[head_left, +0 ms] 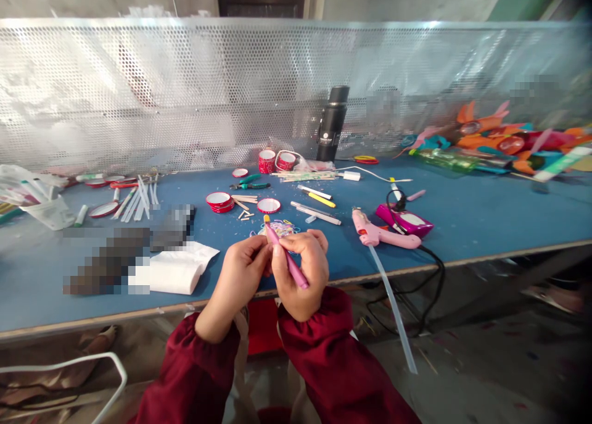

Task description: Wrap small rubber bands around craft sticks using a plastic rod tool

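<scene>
Both hands meet over the front edge of the blue table. My right hand [303,266] is closed around a pink marker [296,271], which slants up and to the left. Close against it, my left hand [244,268] has its thumb and fingers pinched together; what it holds is mostly hidden. A small piece with a yellowish end [266,219] sticks up between the hands, and I cannot tell which hand holds it. Just behind the fingers lies a pile of thin pastel-coloured loops [287,228]. A red-rimmed white round lid [269,206] rests beyond them.
Right of the hands lie a pink glue gun [370,229] with a long glue stick and a purple box [407,219]. Pens [319,213], pliers [252,184] and stacked red rings [219,202] sit ahead. A white paper roll [173,270] is on the left; a black bottle [332,124] stands behind.
</scene>
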`<state>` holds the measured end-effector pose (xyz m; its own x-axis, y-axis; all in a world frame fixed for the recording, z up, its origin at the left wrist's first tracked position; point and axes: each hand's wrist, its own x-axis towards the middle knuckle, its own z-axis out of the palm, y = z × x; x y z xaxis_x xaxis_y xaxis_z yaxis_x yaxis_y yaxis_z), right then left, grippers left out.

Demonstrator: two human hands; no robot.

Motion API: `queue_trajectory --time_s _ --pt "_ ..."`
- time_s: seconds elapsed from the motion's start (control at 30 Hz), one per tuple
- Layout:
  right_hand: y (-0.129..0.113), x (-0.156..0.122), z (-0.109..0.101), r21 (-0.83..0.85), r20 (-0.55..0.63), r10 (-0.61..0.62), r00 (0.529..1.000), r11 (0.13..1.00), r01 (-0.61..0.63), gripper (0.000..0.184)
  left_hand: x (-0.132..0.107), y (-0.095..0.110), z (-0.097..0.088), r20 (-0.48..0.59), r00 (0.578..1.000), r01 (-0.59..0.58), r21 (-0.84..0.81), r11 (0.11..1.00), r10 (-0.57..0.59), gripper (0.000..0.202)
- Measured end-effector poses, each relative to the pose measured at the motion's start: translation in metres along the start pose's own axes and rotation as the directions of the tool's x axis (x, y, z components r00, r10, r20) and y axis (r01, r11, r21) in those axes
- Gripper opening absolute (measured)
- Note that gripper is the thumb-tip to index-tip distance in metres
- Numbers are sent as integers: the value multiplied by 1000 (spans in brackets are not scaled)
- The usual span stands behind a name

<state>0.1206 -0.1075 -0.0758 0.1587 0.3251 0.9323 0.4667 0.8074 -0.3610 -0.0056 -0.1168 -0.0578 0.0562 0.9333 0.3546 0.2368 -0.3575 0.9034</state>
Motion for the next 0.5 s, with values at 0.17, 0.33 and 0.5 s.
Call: queue_trajectory --time_s 0.17,0.33,0.5 --pt "1 -1 0 -13 5 4 1000 1000 -4 8 -1 0 0 -3 1000 3 1 1000 -3 31" --pt "2 -1 0 -1 1 1 1000 1000 -1 9 0 1 0 1 1000 -4 3 1000 4 33" --pt "1 0 0 6 2 2 1000 1000 -2 10 0 1 1 1 1000 1 -3 1000 -1 34"
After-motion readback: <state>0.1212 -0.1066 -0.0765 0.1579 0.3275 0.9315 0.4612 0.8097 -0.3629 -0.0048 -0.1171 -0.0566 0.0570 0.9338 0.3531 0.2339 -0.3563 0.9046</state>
